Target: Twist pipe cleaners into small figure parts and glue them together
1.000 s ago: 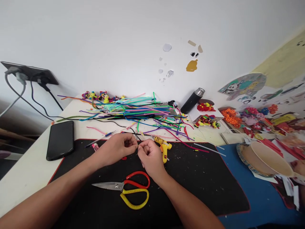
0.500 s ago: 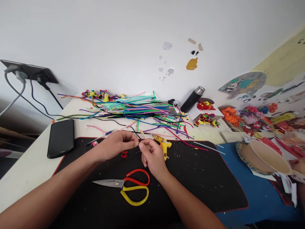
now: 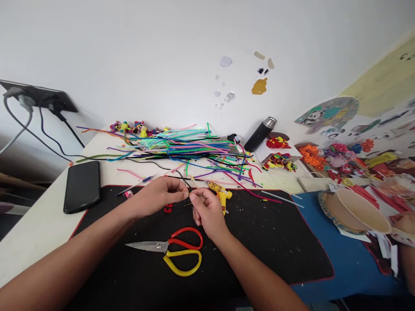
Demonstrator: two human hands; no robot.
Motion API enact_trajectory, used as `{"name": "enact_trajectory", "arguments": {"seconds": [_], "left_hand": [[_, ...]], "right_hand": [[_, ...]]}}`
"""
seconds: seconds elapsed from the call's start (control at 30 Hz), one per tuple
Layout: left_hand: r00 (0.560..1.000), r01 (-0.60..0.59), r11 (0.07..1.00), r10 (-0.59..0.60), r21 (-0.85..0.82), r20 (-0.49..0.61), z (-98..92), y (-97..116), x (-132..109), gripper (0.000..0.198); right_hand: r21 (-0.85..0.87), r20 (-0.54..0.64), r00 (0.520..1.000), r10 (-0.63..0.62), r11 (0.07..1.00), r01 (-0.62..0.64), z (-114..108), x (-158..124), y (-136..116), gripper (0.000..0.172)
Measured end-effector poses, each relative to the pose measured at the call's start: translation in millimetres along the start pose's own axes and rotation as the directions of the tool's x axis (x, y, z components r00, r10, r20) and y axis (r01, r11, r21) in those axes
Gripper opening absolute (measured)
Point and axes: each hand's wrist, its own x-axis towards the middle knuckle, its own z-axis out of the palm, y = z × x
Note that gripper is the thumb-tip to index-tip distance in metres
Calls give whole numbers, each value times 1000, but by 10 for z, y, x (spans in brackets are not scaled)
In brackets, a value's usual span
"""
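Observation:
My left hand [image 3: 167, 195] and my right hand [image 3: 207, 211] meet above the black mat, fingertips nearly touching. Each is closed in a pinch on a tiny yellow piece [image 3: 189, 195], mostly hidden by the fingers; its kind is too small to make out. Small red curled pieces [image 3: 168, 208] lie on the mat below my left hand. Just behind my right hand lies a yellow glue gun [image 3: 223, 195]. Nearer to me, scissors [image 3: 158, 246] with one red and one yellow handle rest on the mat, blades pointing left.
A pile of coloured pipe cleaners [image 3: 194, 147] spreads along the wall. A phone [image 3: 82, 186] lies at left, a black flask [image 3: 260, 134] leans at the back right. Finished figures [image 3: 280, 162] stand near it. At right are a bowl [image 3: 361, 211] and another person's hand [image 3: 403, 222].
My hands keep almost the same pinch at the same place. The whole view has shifted slightly, and the other person's hand at right shows more.

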Motion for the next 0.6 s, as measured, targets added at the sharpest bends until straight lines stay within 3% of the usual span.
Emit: {"name": "enact_trajectory", "arguments": {"seconds": [0.33,0.6], "left_hand": [[1000,16,997,-15,72,-17,17,47,6,37],[999,-6,996,9,85,-34,1,17,-10,34]], "right_hand": [[-39,-7,1000,-1,999,0,29,-17,-14,36],[-24,-17,1000,4,1000,-5,28,1,-6,40]]}}
